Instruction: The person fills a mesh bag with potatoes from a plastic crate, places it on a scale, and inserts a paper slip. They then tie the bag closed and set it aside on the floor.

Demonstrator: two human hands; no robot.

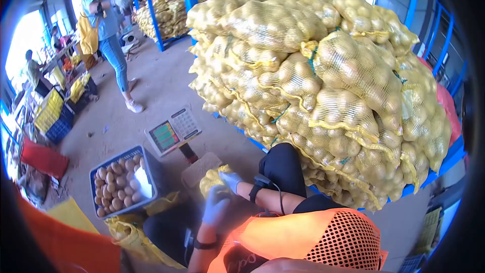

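Note:
A small yellow mesh bag is between my gloved hands, near the scale's base. My right hand is closed on the bag's upper right part. Just below the bag is my left hand, close against it, its fingers blurred and partly hidden. To the left stands a blue crate of round brown produce with a white sheet on its right part. A scale display with a keypad is ahead of my hands.
Stacked yellow mesh sacks rise high at the right on a blue frame. A person stands at the upper left. Yellow sacking lies beside my legs. Further left are a red bag and a blue crate with yellow mesh.

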